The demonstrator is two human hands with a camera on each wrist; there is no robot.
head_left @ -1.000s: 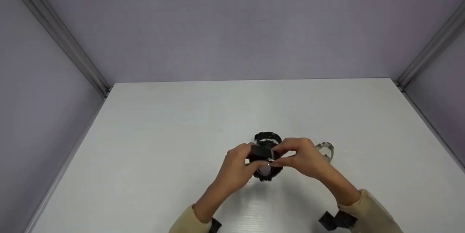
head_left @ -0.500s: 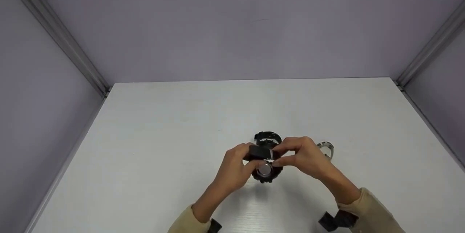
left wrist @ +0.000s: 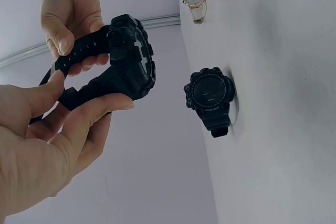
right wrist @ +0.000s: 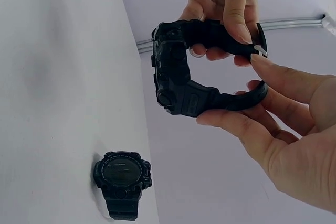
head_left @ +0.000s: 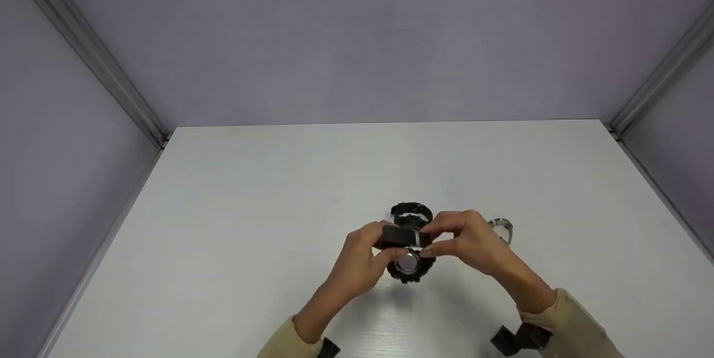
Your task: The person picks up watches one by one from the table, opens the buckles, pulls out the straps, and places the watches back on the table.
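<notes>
I have both hands, left (head_left: 361, 257) and right (head_left: 466, 241), pinching the chunky black rubber digital watch (head_left: 405, 246) above the white table (head_left: 279, 207); a slipping strap could drop it onto the second black watch (head_left: 411, 213) there.

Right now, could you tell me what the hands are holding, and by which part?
Both hands, left hand and right hand, hold a black watch by its strap ends.

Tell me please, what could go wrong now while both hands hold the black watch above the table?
1. The left hand and right hand hold the black watch only by its strap ends; the heavy case may slip and fall.
2. A second black watch lies on the table right beneath, so a drop could hit it.
3. The pale-strapped watch stands near the right wrist and might be knocked.
</notes>
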